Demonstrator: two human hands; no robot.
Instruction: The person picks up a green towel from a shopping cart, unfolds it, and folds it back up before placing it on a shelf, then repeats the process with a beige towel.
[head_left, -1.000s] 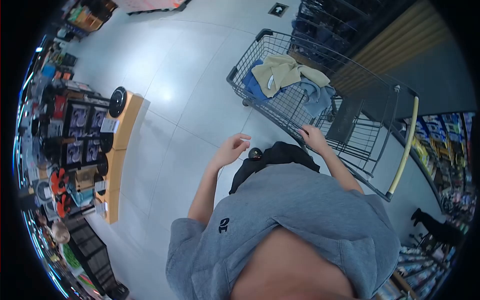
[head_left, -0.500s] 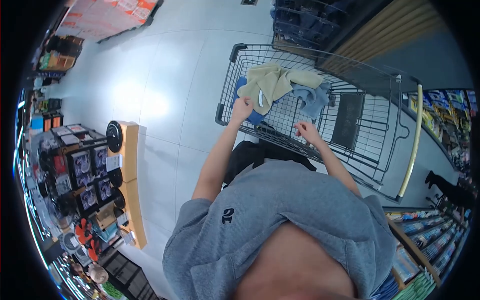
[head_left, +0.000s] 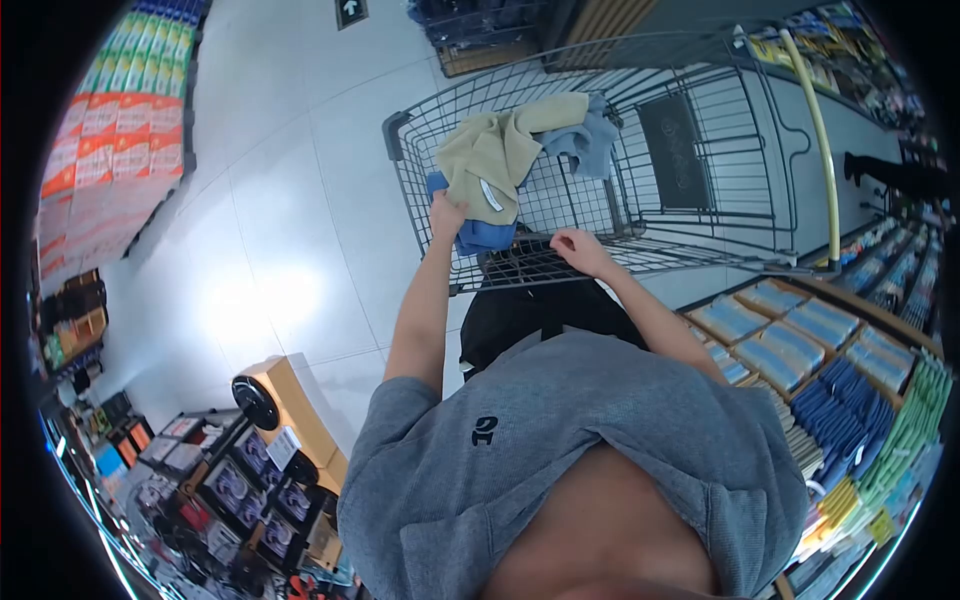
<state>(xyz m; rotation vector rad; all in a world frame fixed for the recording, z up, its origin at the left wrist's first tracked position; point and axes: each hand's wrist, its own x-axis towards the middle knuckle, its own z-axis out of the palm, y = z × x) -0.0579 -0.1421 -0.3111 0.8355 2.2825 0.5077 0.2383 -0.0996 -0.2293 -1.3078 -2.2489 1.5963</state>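
Note:
A wire shopping cart [head_left: 690, 262] stands in front of me with clothing inside. On top is a tan garment [head_left: 490, 150] with a white label, over a blue garment [head_left: 487, 236]. A grey-blue garment [head_left: 585, 150] lies beside it, toward the cart's handle. My left hand [head_left: 447, 214] is closed at the tan garment's near left edge, against the blue cloth; its fingertips are partly hidden. Close to the cart's near side, my right hand [head_left: 582, 252] has its fingers curled in, with nothing visible in them.
The yellow cart handle [head_left: 822, 160] is at the right. Shelves of folded cloths [head_left: 840, 420] stand at my right side. A display of boxed goods [head_left: 255, 490] is at the lower left, and stacked cartons [head_left: 110, 150] at the upper left. A person's dark-clothed leg [head_left: 900, 178] shows far right.
My view has turned, and the cart now appears higher and further left. My left hand stays at the tan garment's edge. The fingers of my right hand look more curled.

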